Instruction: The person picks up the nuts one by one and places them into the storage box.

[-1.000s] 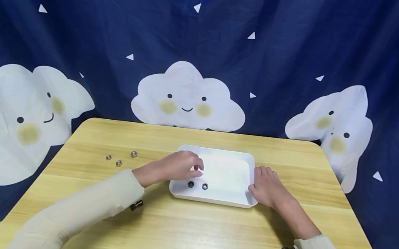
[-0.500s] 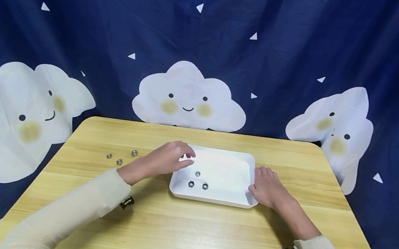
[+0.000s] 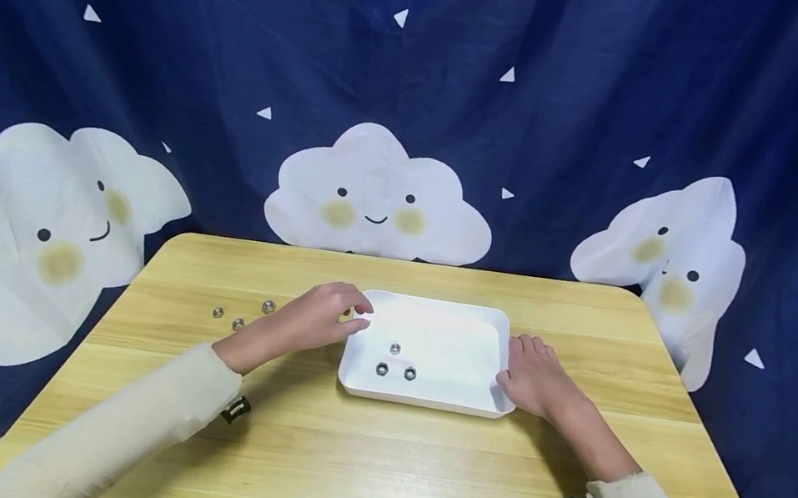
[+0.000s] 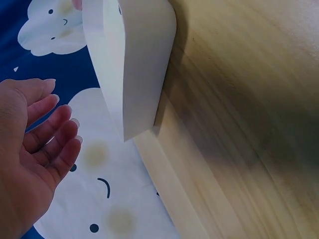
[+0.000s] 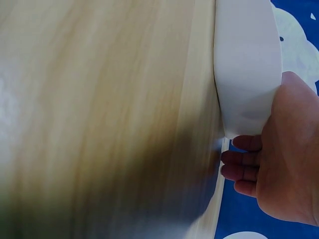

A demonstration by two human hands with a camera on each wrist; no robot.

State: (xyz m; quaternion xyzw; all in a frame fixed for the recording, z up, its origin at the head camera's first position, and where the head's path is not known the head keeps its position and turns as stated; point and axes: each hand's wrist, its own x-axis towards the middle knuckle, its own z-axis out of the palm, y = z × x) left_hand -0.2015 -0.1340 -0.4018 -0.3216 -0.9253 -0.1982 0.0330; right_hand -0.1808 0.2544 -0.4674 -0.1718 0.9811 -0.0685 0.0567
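A shallow white tray (image 3: 450,348) lies on the table with three metal hex nuts in its left front part: a left nut (image 3: 381,369), a right nut (image 3: 410,374) and a farther nut (image 3: 395,349). My left hand (image 3: 318,316) hovers by the tray's left rim, with nothing between its bent fingers. In the left wrist view, this hand (image 4: 35,144) stands apart from the tray wall (image 4: 147,64). At the other end my right hand (image 3: 539,377) holds the tray's right wall; in the right wrist view, the thumb reaches over the rim and the fingertips (image 5: 241,158) curl outside.
Three more nuts lie left of the tray on the wooden table (image 3: 371,464): a small nut (image 3: 218,313), a middle nut (image 3: 238,324) and a back nut (image 3: 268,307). A blue curtain (image 3: 425,50) with clouds hangs behind the table's far edge.
My left hand has moved left from over the tray to its left rim. A third nut, not visible one second ago, shows in the tray. The right hand has stayed in place.
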